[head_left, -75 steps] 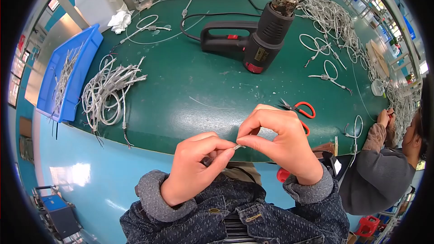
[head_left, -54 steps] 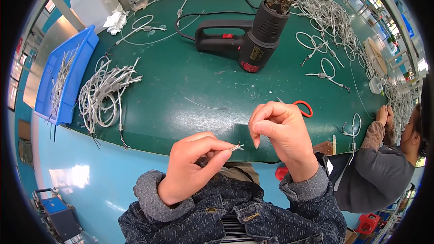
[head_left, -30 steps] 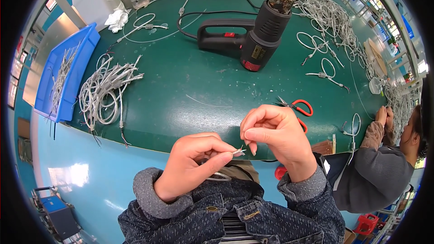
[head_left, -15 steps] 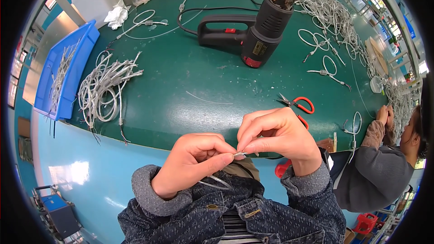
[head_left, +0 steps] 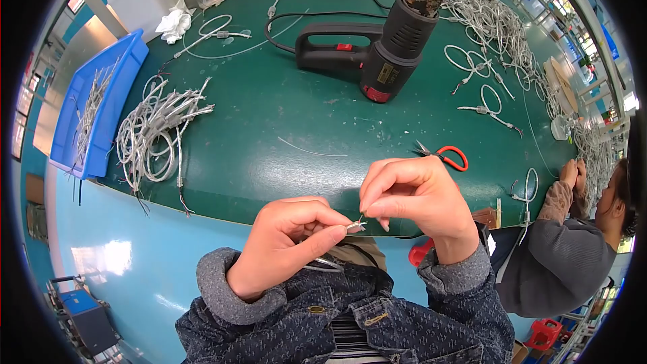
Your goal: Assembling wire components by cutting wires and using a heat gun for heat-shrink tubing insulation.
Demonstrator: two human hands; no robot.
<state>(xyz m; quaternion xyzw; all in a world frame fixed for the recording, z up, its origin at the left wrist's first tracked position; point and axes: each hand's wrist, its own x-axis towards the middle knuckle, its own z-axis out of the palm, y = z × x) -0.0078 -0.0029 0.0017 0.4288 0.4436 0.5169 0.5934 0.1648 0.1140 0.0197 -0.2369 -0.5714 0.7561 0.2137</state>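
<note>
Close to the table's front edge, my left hand pinches a silvery cable between thumb and forefinger. The frayed cable end sticks out past the fingertips, its fine strands spread, and the cable loops below the hand. My right hand is closed in a pinch just to the right. From its fingertips a thin dark wire runs down to the cable end. Scissors with red handles lie behind my right hand, which covers part of them.
A black heat gun stands nozzle up at the back. Bundled cables and a blue tray are at left. Loose cables and a large cable heap lie at right, where a co-worker sits.
My right hand has drawn slightly right and up from the cable end, leaving a small gap with a wire showing across it. The lower scissor handle is now hidden. My left hand stays nearly still.
</note>
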